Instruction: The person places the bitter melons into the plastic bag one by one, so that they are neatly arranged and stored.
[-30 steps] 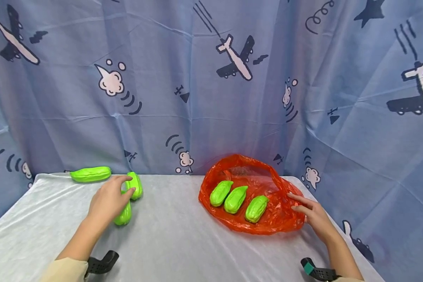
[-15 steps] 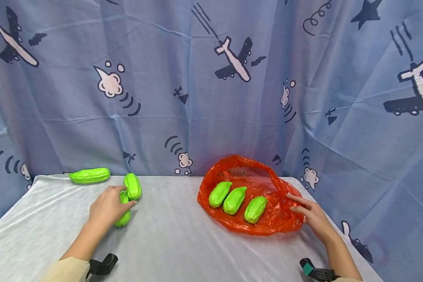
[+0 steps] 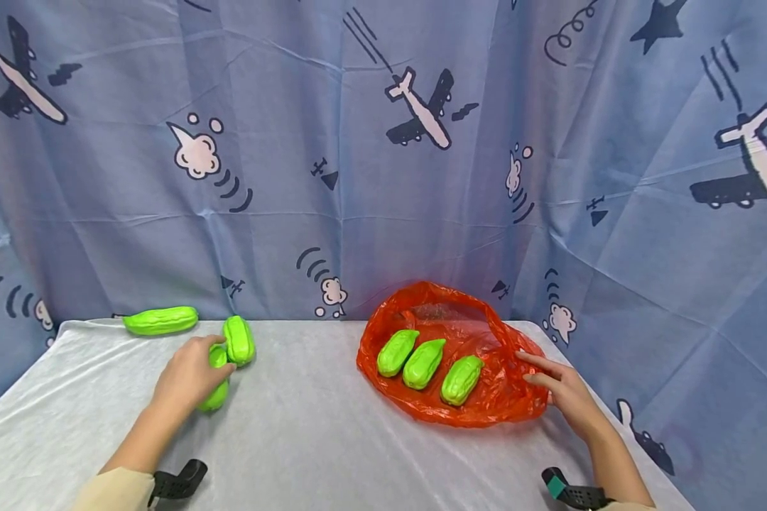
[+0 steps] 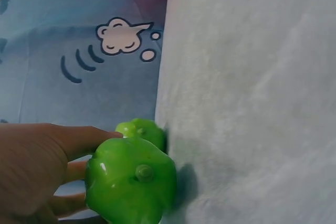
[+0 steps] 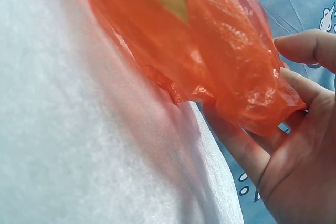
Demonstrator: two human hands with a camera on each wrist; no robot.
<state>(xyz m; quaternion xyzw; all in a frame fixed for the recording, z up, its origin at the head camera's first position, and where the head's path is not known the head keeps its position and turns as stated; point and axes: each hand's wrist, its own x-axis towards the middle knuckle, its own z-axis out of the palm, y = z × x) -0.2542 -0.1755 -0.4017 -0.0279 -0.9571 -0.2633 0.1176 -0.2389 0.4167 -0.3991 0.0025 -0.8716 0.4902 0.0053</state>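
In the head view my left hand (image 3: 188, 372) curves round a bright green bitter melon (image 3: 214, 392) on the left of the table, with fingers on its far side and the thumb across it. The left wrist view has this bitter melon (image 4: 134, 182) end-on, its round stem nub facing the camera. Just beyond it lies a second bitter melon (image 3: 238, 341). On the right, my right hand (image 3: 569, 394) holds the side of a red plastic bag (image 3: 511, 397), whose film sits between thumb and fingers (image 5: 231, 135). The bag's mouth gapes toward me, and three bitter melons (image 3: 424, 364) lie inside.
Another bitter melon (image 3: 161, 321) lies sideways at the table's back left edge. A white cloth covers the table (image 3: 307, 426). Behind it hangs a blue curtain (image 3: 275, 156) printed with planes, close against the back edge and round the right side.
My left hand has drawn back slightly from the farther bitter melon and closed round the nearer one, which has shifted a little left. The right hand stays at the bag.
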